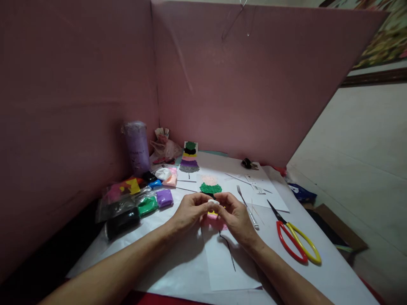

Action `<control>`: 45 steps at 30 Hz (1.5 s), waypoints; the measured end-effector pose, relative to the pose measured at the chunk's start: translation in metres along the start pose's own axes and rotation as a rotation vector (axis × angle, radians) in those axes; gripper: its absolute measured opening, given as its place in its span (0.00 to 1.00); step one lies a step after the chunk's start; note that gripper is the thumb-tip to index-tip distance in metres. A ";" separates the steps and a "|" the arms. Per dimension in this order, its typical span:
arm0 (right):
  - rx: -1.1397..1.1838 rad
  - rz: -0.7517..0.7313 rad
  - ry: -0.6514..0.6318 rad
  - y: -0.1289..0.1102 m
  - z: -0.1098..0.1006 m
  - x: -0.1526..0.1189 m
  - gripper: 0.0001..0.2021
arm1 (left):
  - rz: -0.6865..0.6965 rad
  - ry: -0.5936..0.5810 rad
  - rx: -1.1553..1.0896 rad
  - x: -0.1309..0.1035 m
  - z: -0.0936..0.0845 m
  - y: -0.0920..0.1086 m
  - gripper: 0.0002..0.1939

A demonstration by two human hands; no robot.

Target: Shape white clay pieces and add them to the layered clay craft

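My left hand (193, 209) and my right hand (233, 214) meet at the centre, both pinching a small piece of white clay (213, 202) between thumbs and fingertips. Beneath them lies a white paper (222, 271) with bands of coloured clay: pale pink at the top, then green (211, 187), black, yellow and pink, partly hidden by my hands. A dark line runs down from the bands. Farther back stands a finished-looking card (190, 163) with green, black, yellow, pink, purple and grey layers.
Scissors (294, 241) with red and yellow handles and a fork (248, 207) lie on the right. Clay packets, purple (164, 198) and green (148, 205) among them, sit left, before a purple cylinder (137, 148). Pink panels (235, 84) rise behind.
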State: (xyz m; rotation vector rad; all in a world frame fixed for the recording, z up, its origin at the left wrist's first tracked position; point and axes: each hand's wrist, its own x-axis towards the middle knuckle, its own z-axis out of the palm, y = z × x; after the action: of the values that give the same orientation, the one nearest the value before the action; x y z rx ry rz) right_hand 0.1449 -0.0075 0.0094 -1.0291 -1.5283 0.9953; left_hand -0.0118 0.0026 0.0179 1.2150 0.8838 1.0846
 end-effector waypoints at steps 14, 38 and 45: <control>0.016 -0.004 0.022 -0.006 0.004 -0.004 0.11 | 0.021 0.004 0.039 0.000 0.002 0.001 0.18; 0.047 0.086 0.310 -0.004 -0.011 0.005 0.08 | 0.080 0.411 -0.021 0.008 -0.006 0.002 0.12; 0.095 0.084 0.318 -0.002 -0.010 0.006 0.11 | 0.022 0.247 -0.148 0.007 -0.008 0.000 0.19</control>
State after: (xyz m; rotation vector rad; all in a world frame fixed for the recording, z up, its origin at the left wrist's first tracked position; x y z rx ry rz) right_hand 0.1536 -0.0012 0.0151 -1.1318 -1.1762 0.9034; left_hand -0.0176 0.0111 0.0165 0.9835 0.9607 1.3138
